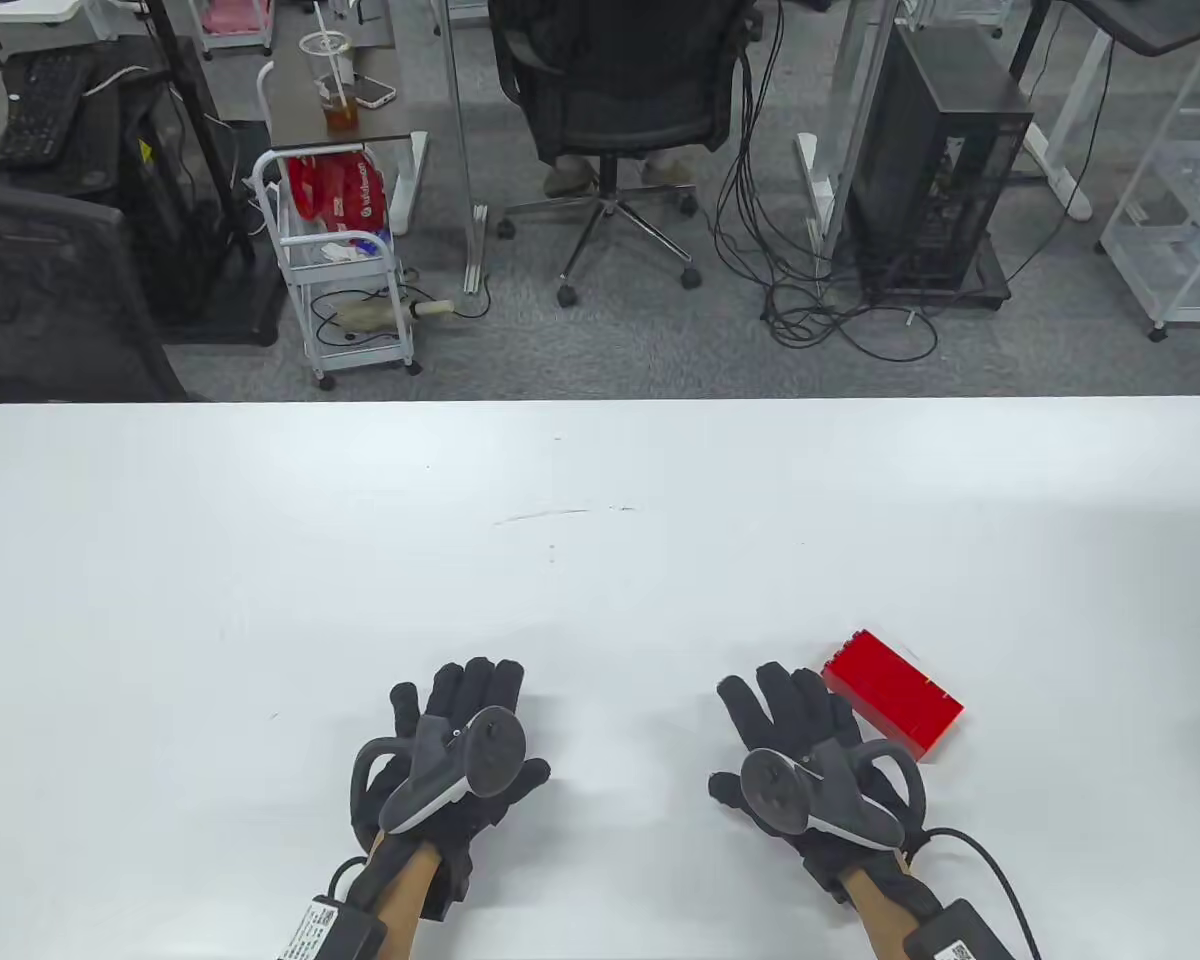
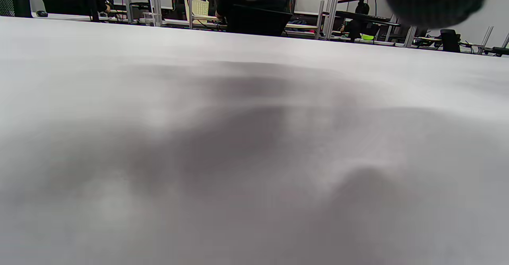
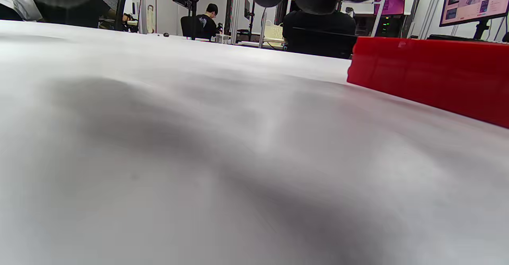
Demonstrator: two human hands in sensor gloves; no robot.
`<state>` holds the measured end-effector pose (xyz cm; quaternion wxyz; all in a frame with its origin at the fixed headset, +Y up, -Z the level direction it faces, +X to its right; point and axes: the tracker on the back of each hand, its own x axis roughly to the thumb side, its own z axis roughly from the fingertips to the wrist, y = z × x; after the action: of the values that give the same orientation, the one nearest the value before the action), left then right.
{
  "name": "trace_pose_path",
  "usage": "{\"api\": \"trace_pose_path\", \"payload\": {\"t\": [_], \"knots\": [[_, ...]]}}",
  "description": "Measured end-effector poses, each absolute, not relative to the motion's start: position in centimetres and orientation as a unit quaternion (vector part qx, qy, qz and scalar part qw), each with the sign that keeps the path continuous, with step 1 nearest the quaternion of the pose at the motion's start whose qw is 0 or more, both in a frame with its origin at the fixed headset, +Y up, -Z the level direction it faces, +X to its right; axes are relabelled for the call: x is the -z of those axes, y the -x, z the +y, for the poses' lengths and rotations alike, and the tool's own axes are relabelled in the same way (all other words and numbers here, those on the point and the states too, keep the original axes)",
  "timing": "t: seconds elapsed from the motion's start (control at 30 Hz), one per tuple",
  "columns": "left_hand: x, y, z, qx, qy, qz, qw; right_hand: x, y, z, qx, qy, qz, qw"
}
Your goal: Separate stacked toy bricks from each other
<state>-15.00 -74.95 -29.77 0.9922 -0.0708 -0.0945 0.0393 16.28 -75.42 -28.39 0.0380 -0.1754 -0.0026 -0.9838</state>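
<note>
1. Left hand first: mine lies palm down on the white table, fingers spread flat and holding nothing. Its wrist view shows only bare tabletop with a fingertip or two at the top edge.
2. Between my two hands the table shows only a soft shadow and nothing to pick up.
3. My right hand also lies flat, palm down, fingers stretched forward and open, gripping nothing.
4. Just beside my right hand, off its outer edge and slightly further from me, sits the stack of red toy bricks. It lies on its side as one long red block, set at an angle to the table edge. I cannot tell whether my little finger touches it; the two look very close.
5. From the right wrist view the red block fills the right side, resting on the table, with faint seams across its face where the bricks seem to join.
6. I judge that the separating has not started: the bricks are joined and neither hand is on them.
7. The next move, as I see it, calls for my right hand to shift over and grip one end, and my left to cross over and take the other, so that I can pull or bend the stack apart at a seam.
</note>
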Motion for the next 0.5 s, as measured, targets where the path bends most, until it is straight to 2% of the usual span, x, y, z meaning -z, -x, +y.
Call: {"api": "trace_pose_path", "payload": {"t": [0.5], "knots": [[29.58,15.07,-74.6,-0.049,0.063,-0.098,0.992,28.41,-16.33,-75.1,0.984,0.175,-0.003,0.026]]}}
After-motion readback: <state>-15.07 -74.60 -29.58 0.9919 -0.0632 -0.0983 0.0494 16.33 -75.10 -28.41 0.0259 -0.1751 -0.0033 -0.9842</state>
